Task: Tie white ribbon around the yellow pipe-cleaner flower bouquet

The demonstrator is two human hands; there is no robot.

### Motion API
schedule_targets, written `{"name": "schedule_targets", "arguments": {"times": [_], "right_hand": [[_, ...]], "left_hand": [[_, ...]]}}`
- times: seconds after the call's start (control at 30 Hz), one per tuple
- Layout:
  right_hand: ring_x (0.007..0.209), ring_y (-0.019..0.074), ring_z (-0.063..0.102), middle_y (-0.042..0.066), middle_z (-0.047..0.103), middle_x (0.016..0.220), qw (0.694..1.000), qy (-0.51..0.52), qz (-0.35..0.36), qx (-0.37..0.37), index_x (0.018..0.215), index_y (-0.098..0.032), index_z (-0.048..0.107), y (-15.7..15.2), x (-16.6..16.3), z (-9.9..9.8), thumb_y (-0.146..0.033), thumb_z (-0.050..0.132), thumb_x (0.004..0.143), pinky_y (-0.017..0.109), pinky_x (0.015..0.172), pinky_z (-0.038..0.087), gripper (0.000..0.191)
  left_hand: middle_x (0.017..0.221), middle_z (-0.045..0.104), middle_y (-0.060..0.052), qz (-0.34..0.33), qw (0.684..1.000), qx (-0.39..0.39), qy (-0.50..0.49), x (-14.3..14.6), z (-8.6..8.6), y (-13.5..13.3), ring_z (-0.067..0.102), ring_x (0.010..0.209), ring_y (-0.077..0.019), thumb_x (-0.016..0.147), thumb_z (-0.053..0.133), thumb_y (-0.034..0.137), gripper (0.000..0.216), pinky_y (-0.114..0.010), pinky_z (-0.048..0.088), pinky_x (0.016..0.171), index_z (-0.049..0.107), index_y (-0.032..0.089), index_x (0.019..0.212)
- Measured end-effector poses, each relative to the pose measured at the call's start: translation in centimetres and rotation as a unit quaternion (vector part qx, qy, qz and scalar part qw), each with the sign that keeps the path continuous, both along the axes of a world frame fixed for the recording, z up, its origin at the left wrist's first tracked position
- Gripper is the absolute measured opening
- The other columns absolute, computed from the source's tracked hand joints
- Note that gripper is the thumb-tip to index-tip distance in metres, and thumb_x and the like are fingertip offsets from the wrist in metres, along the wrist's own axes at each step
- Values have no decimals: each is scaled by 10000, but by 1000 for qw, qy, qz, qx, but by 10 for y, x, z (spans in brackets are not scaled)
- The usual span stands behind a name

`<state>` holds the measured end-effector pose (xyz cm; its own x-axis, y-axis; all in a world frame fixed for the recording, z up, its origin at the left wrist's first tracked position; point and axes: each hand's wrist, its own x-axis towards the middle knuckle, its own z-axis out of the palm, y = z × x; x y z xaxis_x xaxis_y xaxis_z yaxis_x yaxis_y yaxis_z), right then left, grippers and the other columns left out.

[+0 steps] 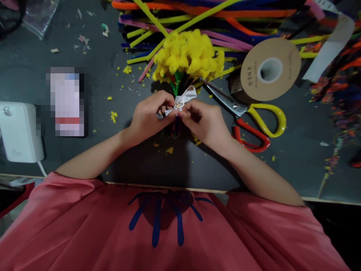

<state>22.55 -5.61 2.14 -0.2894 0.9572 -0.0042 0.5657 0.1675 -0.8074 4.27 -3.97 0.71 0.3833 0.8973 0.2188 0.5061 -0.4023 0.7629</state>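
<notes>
A bunch of fluffy yellow flowers (188, 56) on green stems (177, 82) lies on the dark table, blooms pointing away from me. Around the stems a white ribbon (184, 97) with gold print is looped into a bow. My left hand (152, 114) pinches the ribbon from the left, thumb and forefinger closed at the knot. From the other side my right hand (208, 122) also pinches the ribbon, its fingertips meeting the left ones. The stem ends show dimly below the hands. Just right of the right hand lie scissors (239, 109) with one yellow and one red handle.
Colourful pipe cleaners (203, 19) are heaped along the back. A cardboard ribbon spool (251, 75) stands behind the scissors, and a loose white ribbon end (328, 49) curls to its right. To the left are a blurred-out phone (67, 105) and a white power bank (21, 131). Yellow fluff (113, 116) litters the table.
</notes>
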Motion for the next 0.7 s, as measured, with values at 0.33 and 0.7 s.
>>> {"name": "schedule_targets", "arguments": {"times": [0.33,0.7], "right_hand": [[506,59,388,-47,480,571,991,61,108,-40,748,-170,517,-1,-1,-3,-209,509,880,216,520,306,138],[568,85,515,-18,601,696,996,39,8,74,906,-184,606,5,5,-1,-210,599,858,232,569,408,55]], "left_hand": [[757,640,-8,14,997,64,50,1,-3,2,557,691,-101,884,541,260,110,-255,419,682,617,193,841],[826,674,-12,-8,983,175,63,-1,-11,4,635,789,-128,932,509,326,185,-264,478,732,632,190,911]]}}
